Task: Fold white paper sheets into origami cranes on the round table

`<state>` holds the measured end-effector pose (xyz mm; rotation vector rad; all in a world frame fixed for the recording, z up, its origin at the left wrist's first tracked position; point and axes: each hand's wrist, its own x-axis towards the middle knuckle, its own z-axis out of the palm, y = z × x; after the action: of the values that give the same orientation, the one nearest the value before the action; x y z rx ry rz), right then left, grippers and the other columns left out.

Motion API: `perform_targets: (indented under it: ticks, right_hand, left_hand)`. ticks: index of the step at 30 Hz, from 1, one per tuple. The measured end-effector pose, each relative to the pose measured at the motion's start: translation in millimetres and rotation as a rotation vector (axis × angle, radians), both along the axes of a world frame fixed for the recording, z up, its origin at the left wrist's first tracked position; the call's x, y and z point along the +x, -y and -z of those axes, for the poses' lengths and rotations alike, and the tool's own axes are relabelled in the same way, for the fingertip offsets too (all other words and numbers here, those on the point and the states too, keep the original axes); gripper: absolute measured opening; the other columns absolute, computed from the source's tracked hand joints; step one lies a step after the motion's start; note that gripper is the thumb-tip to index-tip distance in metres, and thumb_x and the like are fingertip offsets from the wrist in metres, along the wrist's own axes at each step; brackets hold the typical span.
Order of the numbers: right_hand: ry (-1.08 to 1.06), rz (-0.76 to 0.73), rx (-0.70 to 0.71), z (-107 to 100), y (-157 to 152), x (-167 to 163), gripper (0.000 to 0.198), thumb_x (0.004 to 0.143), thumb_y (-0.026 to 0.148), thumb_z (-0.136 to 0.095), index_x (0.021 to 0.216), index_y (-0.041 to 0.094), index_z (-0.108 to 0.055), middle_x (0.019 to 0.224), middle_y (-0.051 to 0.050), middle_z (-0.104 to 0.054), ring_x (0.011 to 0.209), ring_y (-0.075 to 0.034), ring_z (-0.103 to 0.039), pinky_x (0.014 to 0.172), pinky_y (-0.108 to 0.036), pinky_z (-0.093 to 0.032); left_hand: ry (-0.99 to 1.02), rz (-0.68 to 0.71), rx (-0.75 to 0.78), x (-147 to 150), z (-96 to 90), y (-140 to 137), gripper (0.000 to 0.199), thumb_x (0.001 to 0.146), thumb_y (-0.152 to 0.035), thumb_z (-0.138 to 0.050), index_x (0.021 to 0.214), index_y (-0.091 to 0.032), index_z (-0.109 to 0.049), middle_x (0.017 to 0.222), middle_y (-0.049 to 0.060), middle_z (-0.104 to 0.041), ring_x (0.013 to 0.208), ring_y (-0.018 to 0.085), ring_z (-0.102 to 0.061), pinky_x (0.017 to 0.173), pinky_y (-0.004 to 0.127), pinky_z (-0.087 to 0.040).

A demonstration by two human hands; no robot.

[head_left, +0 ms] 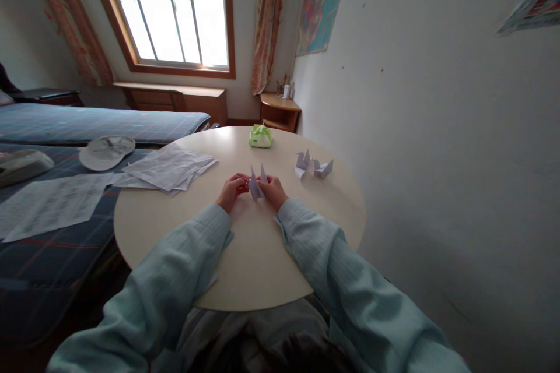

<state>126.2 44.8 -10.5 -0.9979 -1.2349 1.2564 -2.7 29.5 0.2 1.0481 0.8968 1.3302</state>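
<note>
Between my two hands a folded white paper figure (255,187) is held above the middle of the table, its two pointed flaps standing up. My left hand (234,190) pinches its left side, fingers closed. From the right, my right hand (273,190) grips the other side, with the thumb and fingers closed on the paper. The fingertips are partly hidden behind the folds. To the right of my hands, folded paper cranes (303,164) stand close together on the tabletop.
The round cream table (236,280) bears a green tissue pack (261,136) at its far side and loose paper sheets (170,166) at the left. A bed with a white cap (107,152) adjoins on the left. A white wall (437,186) rises on the right.
</note>
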Motion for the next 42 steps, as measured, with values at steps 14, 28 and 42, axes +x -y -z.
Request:
perform_targets:
  ticks: [14,28,42]
  right_hand:
    - [0.03,0.013,0.012,1.9,-1.7,0.7,0.019,0.053,0.025,-0.063,0.065,0.012,-0.06,0.056,0.002,-0.058,0.051,-0.008,-0.05,0.052,-0.02,-0.04]
    - [0.013,0.017,0.009,1.1,-1.2,0.5,0.019,0.053,0.025,-0.061,0.066,0.012,-0.059,0.057,0.001,-0.058,0.052,-0.009,-0.05,0.052,-0.021,-0.04]
    - [0.041,0.009,0.024,2.4,-2.3,1.5,0.02,0.056,0.027,-0.06,0.069,0.012,-0.06,0.057,0.0,-0.059,0.054,-0.01,-0.053,0.053,-0.021,-0.041]
  left_hand:
    - [-0.001,0.0,0.002,0.7,-1.7,2.0,0.011,0.052,-0.016,-0.051,0.062,-0.013,-0.055,0.062,0.0,-0.057,0.056,0.009,-0.051,0.058,0.024,-0.042]
    - [0.031,0.052,0.006,-1.2,-2.4,2.8,0.013,0.056,-0.022,-0.055,0.066,-0.014,-0.057,0.06,-0.002,-0.056,0.056,0.009,-0.052,0.059,0.023,-0.042]
    - [-0.078,0.014,0.007,2.1,-1.2,2.9,0.03,0.054,-0.037,-0.068,0.066,-0.014,-0.052,0.063,-0.002,-0.057,0.059,0.008,-0.053,0.062,0.024,-0.042]
